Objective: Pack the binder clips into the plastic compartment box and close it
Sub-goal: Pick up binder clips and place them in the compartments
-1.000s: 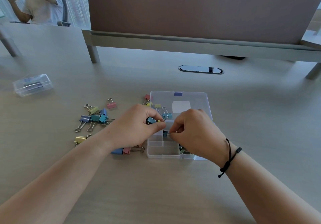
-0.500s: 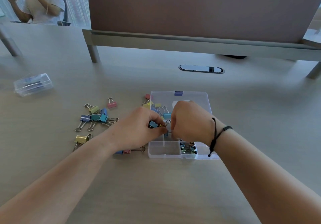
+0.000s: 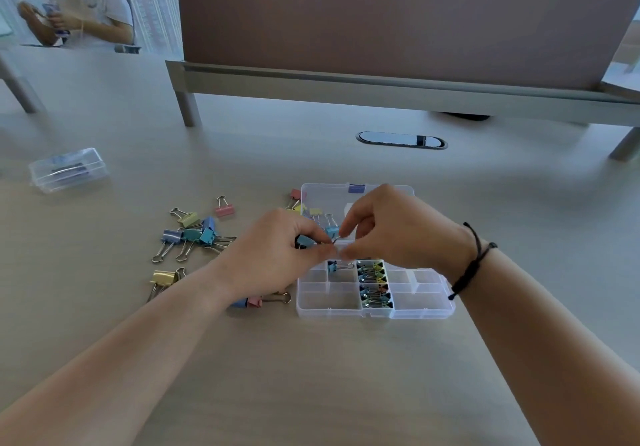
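A clear plastic compartment box (image 3: 426,309) lies open on the table, its lid (image 3: 322,193) folded back flat. One middle compartment holds several packed binder clips (image 3: 374,284); a blue clip (image 3: 334,266) lies in the compartment beside it. My left hand (image 3: 277,258) grips a teal binder clip (image 3: 305,240) just above the box's hinge line. My right hand (image 3: 391,229) pinches that clip's wire handle from the other side. Several loose clips (image 3: 194,234) lie on the table to the left, and a few more (image 3: 313,211) sit at the lid's left edge.
A small shut clear box (image 3: 67,169) sits at the far left. A desk divider on metal legs (image 3: 408,96) runs across the back, with a cable grommet (image 3: 401,140) before it. A person sits at back left. A blue and pink clip (image 3: 256,302) lies under my left wrist.
My right hand has moved up and back off the compartments, which uncovers the packed clips. Both hands stay joined on the teal clip.
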{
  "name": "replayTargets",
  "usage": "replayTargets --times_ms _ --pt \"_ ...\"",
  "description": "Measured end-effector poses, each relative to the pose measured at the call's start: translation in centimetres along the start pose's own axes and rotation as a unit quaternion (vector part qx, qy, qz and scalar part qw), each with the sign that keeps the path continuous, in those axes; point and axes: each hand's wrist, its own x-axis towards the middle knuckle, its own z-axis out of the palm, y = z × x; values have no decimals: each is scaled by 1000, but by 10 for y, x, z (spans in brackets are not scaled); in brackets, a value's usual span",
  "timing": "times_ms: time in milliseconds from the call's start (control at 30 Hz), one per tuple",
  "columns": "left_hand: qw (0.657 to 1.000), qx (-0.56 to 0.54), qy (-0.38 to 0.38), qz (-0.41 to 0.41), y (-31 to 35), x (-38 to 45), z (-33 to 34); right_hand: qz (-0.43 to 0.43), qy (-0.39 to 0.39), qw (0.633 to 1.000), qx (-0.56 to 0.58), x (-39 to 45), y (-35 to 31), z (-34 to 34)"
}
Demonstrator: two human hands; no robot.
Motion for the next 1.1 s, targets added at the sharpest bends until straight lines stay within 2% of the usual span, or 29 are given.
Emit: replayTargets --times_ms 100,300,533,633,767,900,1100 --pt "998 -57 36 7 1 0 -1 -24 70 992 102 -8 3 1" --pt "981 -187 56 -10 5 1 3 -29 115 961 248 -20 2 17" --pt "978 -204 46 -12 4 1 4 5 139 928 345 -25 5 17" --pt "983 -178 47 -15 1 3 3 5 123 937 326 -25 7 13" --pt "993 -103 53 1 -6 6 -2 -6 94 971 218 -27 12 10" --pt "1000 -26 -8 -2 -10 3 -3 -18 62 988 140 -28 14 9" --pt "999 24 -41 15 -6 1 1 -9 50 996 78 -30 10 13"
